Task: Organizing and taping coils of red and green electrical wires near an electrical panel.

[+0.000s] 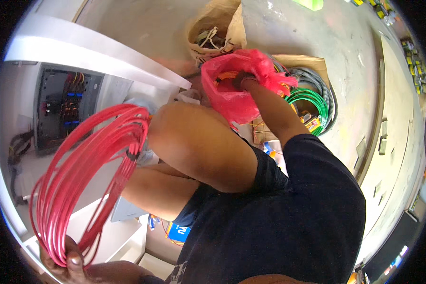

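My left hand [70, 262] grips the lower end of a coil of red cable [75, 175], thumb on one side and fingers behind. The loops fan upward, with a dark tie around the bundle near its upper right. My right arm reaches into a crumpled red plastic bag [232, 102]. Inside it, my right hand [244, 81] is dark and partly covered by the bag, so its fingers cannot be made out. Some orange coiled material [227, 75] shows within the bag beside that hand.
A brown paper bag [234, 23] with white scraps stands behind the red bag. A cardboard box [312, 61] holds grey corrugated conduit [312, 75] and green cable [324, 106]. An open electrical panel [71, 104] is at left, near a white frame [113, 49]. Pale boards [393, 137] lie right.
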The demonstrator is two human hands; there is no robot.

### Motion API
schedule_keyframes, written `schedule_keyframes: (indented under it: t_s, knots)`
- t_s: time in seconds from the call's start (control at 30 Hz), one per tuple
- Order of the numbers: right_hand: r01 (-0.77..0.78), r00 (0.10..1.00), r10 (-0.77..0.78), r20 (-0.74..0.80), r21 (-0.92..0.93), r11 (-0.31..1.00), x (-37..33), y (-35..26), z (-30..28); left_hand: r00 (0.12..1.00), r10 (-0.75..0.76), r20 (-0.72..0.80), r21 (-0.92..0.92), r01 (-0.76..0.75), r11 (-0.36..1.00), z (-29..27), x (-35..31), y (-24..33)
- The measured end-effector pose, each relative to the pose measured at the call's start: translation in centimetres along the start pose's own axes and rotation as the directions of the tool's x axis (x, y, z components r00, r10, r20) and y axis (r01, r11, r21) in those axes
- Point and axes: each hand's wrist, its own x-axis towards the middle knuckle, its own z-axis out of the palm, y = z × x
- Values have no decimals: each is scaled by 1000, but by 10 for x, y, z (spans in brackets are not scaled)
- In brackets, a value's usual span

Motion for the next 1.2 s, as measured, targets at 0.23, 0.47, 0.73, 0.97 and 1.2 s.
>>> schedule_keyframes:
  t_s: [0.23,0.47,0.73,0.97,1.2]
  knots:
    - [774,633,-604,-484,399,492,-107,-72,-67,959,283,-9,60,-282,958,18,71,13]
    - [616,576,-65,-815,485,-621,-132,-128,-106,648,754,107,-909,-243,338,140,190,115]
    - [827,365,74,-928,287,-483,-191,-38,-87,626,710,322,-902,-26,431,275,285,87]
    - [894,405,243,-881,437,97,-194,-3,-25,767,157,622,-688,440,577,406,227,4]
    - [248,34,-141,-989,-128,960,-179,-35,10,637,-225,737,-488,732,476,486,200,-48]
